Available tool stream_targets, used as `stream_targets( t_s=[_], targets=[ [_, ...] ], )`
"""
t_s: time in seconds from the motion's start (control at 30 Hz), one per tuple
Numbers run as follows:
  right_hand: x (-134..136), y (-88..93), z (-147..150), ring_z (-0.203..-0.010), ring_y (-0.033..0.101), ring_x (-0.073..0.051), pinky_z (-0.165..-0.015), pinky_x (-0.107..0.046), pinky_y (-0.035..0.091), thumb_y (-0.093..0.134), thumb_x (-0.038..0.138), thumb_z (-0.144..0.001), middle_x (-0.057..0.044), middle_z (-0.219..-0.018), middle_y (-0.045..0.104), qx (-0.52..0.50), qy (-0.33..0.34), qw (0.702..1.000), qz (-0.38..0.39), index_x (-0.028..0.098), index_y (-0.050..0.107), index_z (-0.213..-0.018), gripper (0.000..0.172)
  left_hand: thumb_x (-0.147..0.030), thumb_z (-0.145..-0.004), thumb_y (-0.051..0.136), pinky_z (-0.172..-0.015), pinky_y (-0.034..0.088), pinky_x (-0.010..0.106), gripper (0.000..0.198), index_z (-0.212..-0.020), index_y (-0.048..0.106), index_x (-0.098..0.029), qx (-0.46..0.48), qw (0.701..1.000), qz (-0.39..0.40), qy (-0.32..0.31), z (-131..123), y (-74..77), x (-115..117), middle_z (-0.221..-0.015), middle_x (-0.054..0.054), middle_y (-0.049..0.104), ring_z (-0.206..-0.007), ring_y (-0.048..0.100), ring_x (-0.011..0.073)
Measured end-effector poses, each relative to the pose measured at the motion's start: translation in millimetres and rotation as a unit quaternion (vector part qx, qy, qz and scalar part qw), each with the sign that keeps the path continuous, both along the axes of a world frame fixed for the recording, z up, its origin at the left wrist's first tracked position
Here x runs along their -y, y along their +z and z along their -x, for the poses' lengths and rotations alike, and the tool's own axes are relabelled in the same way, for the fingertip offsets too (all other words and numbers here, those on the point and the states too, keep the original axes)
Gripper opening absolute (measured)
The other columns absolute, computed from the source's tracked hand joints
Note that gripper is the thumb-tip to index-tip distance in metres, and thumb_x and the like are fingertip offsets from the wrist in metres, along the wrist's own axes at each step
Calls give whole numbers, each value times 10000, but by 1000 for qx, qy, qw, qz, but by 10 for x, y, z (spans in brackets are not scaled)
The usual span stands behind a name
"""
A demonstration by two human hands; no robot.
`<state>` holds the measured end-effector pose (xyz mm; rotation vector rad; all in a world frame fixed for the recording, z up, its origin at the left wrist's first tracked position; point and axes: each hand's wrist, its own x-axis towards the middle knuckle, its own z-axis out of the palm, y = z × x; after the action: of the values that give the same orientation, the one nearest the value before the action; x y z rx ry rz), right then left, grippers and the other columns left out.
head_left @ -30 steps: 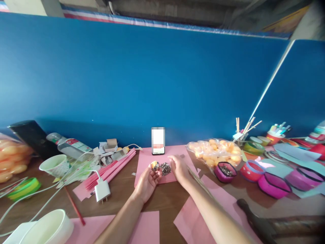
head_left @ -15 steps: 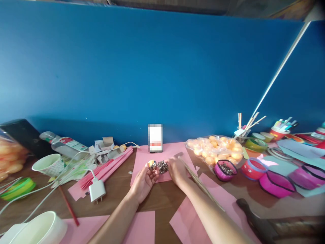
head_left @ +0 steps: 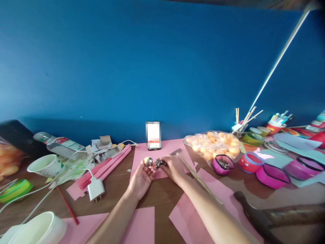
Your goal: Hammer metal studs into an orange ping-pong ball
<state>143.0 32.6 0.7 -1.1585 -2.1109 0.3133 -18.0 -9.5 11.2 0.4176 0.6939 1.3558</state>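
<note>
My left hand (head_left: 139, 178) is palm up over a pink paper sheet (head_left: 162, 152) and holds a small orange ball partly covered with silver studs (head_left: 147, 161) at its fingertips. A small pile of silver studs (head_left: 159, 163) lies just right of the ball. My right hand (head_left: 174, 167) rests palm down beside that pile, with its fingertips pinched at the studs. What is between those fingertips is too small to make out.
A phone (head_left: 153, 135) stands against the blue wall. A bag of orange balls (head_left: 213, 145), a magenta bowl of studs (head_left: 222, 165) and coloured tape rolls (head_left: 270, 174) lie right. A charger (head_left: 95, 189), pink paper strips (head_left: 106, 167) and paper cups (head_left: 44, 165) sit left. Wooden skewers (head_left: 199, 178) cross my right forearm.
The view has tilted and shifted slightly. My right hand has moved left onto the stud pile and its fingers have closed there. My left hand still holds the ball.
</note>
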Motion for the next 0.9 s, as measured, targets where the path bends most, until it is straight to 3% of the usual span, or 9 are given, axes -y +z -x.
stream_targets(
  t_s=[0.3, 0.47, 0.57, 0.7, 0.9],
  targets=[
    [-51, -47, 1, -909, 577, -171, -819, -287, 427, 434, 126, -832, -52, -1001, 641, -104, 3, 994, -16, 193, 618, -1000, 258, -328, -843, 475, -643, 526, 253, 242, -871, 603, -124, -5, 1000, 6, -5, 22, -28, -16, -783, 83, 646, -658, 601, 125],
    [20, 34, 41, -935, 534, -216, -838, -331, 371, 528, 227, -811, -68, -1003, 630, 11, -43, 999, -32, 207, 617, -1004, 213, -328, -832, 497, -687, 528, 272, 235, -891, 602, -127, -14, 1000, -10, -18, 10, -63, -11, -798, 81, 651, -681, 610, 129],
    [34, 53, 51, -932, 519, -212, -811, -318, 356, 552, 287, -805, -65, -1014, 616, 79, -35, 996, -22, 219, 618, -994, 211, -293, -802, 550, -743, 523, 299, 195, -920, 595, -145, -33, 999, -32, -12, -11, -43, 1, -839, 74, 655, -738, 626, 146],
    [18, 30, 63, -882, 530, -182, -774, -289, 358, 485, 230, -843, -48, -999, 613, 107, -45, 993, -10, 228, 629, -968, 190, -242, -766, 598, -802, 503, 299, 226, -977, 580, -165, -49, 995, -86, 30, 32, 183, 9, -946, 86, 649, -861, 623, 165],
    [-4, -29, 80, -867, 549, -180, -776, -284, 388, 505, 198, -831, -46, -985, 620, 70, -57, 996, -19, 230, 641, -958, 189, -305, -816, 520, -727, 516, 236, 204, -942, 593, -163, -26, 987, -126, 98, 205, 700, 36, -897, 71, 641, -767, 612, 114]
  ],
)
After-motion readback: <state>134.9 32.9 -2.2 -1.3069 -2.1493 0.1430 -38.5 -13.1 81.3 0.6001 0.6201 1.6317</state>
